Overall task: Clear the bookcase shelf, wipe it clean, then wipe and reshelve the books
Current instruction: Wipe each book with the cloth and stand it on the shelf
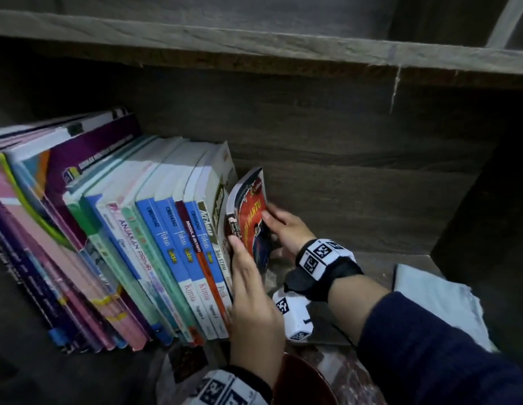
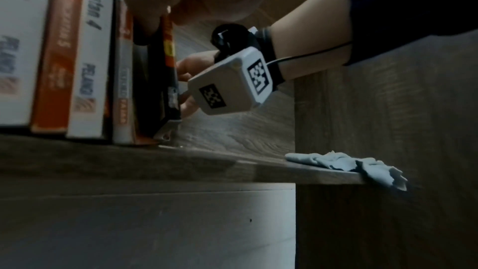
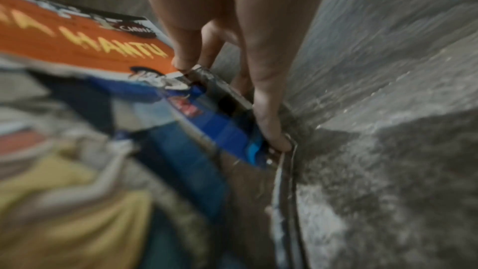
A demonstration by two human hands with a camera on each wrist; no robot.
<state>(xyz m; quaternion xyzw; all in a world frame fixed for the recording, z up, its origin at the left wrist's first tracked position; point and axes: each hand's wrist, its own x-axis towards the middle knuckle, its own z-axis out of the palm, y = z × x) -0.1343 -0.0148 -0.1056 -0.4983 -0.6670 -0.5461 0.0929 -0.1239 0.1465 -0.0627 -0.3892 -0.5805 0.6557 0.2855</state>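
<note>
A small paperback with a red cover (image 1: 252, 220) stands tilted at the right end of the row of books (image 1: 166, 229) on the wooden shelf (image 1: 374, 263). My right hand (image 1: 279, 226) grips it from the right, thumb on the front cover. In the right wrist view the fingers (image 3: 266, 109) reach down the red paperback's (image 3: 85, 42) edge to the shelf. My left hand (image 1: 239, 255) lies with straight fingers along the paperback's spine, against the neighbouring white book. The left wrist view shows the paperback (image 2: 168, 81) upright beside the row (image 2: 85, 48), with my right hand (image 2: 187, 69) behind it.
A light blue cloth (image 1: 438, 302) lies crumpled on the right end of the shelf (image 2: 181, 163), overhanging the front edge as the cloth (image 2: 349, 164) shows from below. The bookcase side wall (image 1: 488, 229) closes the right. Another shelf board (image 1: 254, 45) runs overhead. A dark red round object (image 1: 304, 381) sits below.
</note>
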